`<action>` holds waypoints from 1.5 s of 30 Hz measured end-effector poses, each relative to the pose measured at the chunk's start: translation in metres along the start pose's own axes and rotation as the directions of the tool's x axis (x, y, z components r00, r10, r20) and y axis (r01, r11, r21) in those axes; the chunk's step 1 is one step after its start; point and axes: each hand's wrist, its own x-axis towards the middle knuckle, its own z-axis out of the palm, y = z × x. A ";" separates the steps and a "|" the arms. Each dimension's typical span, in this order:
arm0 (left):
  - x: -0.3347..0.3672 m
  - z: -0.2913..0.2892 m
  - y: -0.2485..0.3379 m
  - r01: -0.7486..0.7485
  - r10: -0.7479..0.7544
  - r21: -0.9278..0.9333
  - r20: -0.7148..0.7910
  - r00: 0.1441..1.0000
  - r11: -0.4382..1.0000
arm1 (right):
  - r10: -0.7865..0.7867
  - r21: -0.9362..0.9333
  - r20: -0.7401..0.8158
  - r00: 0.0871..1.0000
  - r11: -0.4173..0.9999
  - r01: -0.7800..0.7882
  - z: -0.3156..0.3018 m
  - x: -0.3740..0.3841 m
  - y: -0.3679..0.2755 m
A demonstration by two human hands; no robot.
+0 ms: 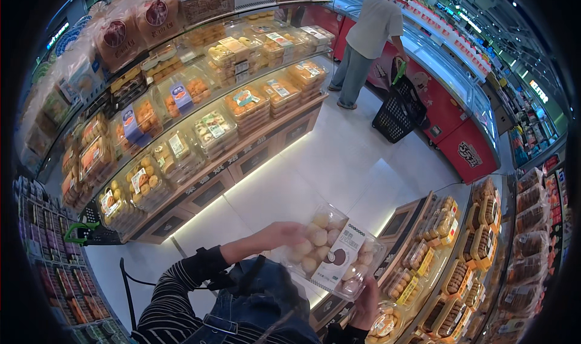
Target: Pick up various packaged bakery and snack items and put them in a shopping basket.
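A clear plastic box of pale round buns (313, 241), with a white label band across its middle, is held tilted in front of my body. My left hand (279, 236) grips its left side, the fingers slightly blurred at the edge. At the lower right corner, my right hand (365, 304) holds the box, its fingers partly hidden beneath. Just beyond my right hand sit packed pastries (384, 323) on the right-hand shelf.
Tiered shelves of boxed baked goods (209, 126) curve along the left. Another shelf of biscuit trays (457, 274) stands close on the right. Farther off, a person (370, 35) with a black basket (399, 107) stands beside a red freezer (451, 132). Pale floor tiles (290, 183) lie between.
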 end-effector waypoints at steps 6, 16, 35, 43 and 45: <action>-0.006 -0.075 0.012 -0.043 0.029 -0.079 -0.173 0.985 0.996 | 0.072 -0.056 0.135 0.988 0.996 -0.065 0.063 0.094 0.002; 0.018 -0.130 0.037 -0.120 0.043 -0.189 -0.365 0.930 0.975 | 0.239 -0.216 0.263 0.935 0.959 -0.184 0.103 0.214 -0.011; 0.221 -0.185 0.130 -0.273 0.132 -0.200 -0.526 0.840 0.941 | 0.334 -0.385 0.438 0.835 0.909 -0.162 0.163 0.467 -0.156; 0.241 -0.230 0.146 -0.275 0.064 -0.231 -0.647 0.760 0.933 | 0.475 -0.481 0.434 0.766 0.841 -0.249 0.193 0.551 -0.151; 0.246 -0.245 0.153 -0.284 0.075 -0.210 -0.668 0.741 0.936 | 0.485 -0.504 0.452 0.749 0.831 -0.234 0.207 0.571 -0.149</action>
